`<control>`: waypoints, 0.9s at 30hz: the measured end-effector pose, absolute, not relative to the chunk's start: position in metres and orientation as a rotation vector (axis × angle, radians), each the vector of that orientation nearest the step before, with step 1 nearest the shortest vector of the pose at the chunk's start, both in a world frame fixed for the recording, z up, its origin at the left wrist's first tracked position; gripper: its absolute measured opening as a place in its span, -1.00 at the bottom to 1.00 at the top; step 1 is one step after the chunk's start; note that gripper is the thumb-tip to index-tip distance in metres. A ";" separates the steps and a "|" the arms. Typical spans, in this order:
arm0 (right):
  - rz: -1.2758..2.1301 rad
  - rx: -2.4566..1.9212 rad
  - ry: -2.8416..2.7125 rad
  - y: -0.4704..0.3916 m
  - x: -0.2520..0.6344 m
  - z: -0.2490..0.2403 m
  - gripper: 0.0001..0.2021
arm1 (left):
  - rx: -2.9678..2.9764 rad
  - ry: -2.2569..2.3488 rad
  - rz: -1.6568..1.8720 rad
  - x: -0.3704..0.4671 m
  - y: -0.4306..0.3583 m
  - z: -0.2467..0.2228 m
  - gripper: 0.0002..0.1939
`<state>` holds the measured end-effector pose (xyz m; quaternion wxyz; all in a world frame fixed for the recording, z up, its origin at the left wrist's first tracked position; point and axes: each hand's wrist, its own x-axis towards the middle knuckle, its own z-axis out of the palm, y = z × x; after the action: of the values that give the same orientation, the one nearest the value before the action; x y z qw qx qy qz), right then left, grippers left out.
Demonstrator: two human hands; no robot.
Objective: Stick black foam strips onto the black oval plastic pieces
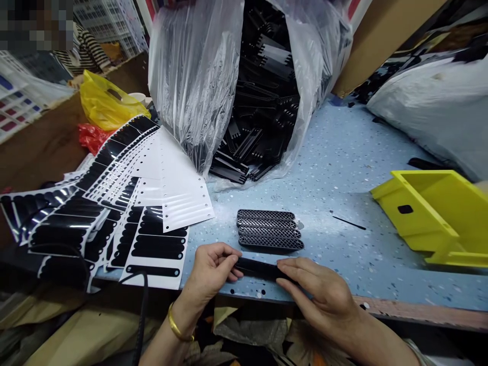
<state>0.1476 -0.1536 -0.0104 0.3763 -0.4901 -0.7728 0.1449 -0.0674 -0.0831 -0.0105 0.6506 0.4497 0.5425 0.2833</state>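
Note:
A dark flat strip-like piece (259,268) is held level near the table's front edge. My left hand (215,267) pinches its left end between thumb and fingers. On its right end, my right hand (318,284) has its fingers pressed round the piece. Just beyond the hands, several black lattice-patterned pieces (270,231) lie side by side in a row. To the left are white sheets (183,188) and sheets with black rounded strips (158,246); one strip (152,270) lies apart near the lower edge of its sheet.
A clear plastic bag (202,76) full of black parts (263,101) stands at the back. A yellow bin (419,218) is at the right, near a large whitish bag (438,101). Yellow (110,104) and red bags lie back left. A thin black strip (348,222) rests on the blue table (335,162).

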 end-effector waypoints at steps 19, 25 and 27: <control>0.439 -1.258 -1.861 -0.153 0.153 -0.010 -0.83 | 1.061 1.288 0.794 -0.060 -0.094 -0.014 -0.69; 0.493 -1.296 -1.866 -0.154 0.155 -0.011 -0.83 | 1.064 1.287 0.809 -0.060 -0.095 -0.014 -0.71; 0.522 -1.311 -1.851 -0.155 0.156 -0.013 -0.83 | 1.076 1.290 0.805 -0.060 -0.095 -0.014 -0.70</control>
<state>0.1555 -0.1549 -0.0132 0.3959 -0.5173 -0.7302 0.2059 -0.0605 -0.0946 -0.0144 0.5969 0.4634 0.5556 0.3468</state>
